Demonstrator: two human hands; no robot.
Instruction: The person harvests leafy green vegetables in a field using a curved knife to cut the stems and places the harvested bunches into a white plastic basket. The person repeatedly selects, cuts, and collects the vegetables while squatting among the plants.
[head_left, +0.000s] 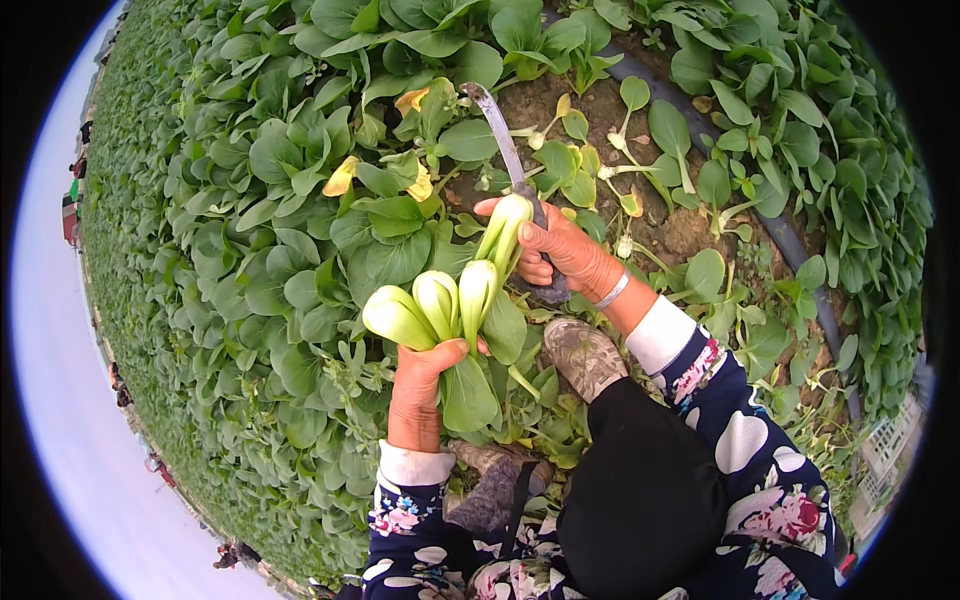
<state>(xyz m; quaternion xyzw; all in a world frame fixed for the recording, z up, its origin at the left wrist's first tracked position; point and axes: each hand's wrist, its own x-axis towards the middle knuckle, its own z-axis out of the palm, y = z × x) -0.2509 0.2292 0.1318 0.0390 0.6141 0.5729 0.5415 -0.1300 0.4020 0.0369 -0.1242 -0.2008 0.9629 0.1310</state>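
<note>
My left hand (429, 367) grips a bunch of bok choy heads (435, 300), their pale cut bases fanned upward and green leaves hanging below. In my right hand (559, 244) is a sickle with a dark wrapped handle (553, 288); its curved metal blade (504, 135) points away from me, soil on the tip. Another bok choy head (506, 225) lies between my right thumb and fingers, base up. Its lower part reaches down beside the bunch, and whether my left hand also touches it is hidden.
Dense growing bok choy (247, 225) covers the left and far side. Bare soil (679, 229) with cut-off leaves (577, 180) lies at right, along a black irrigation hose (784, 240). My shoe (583, 356) stands among leaves. White plastic crates (889, 450) stand at far right; distant people (236, 555) are at the field's edge.
</note>
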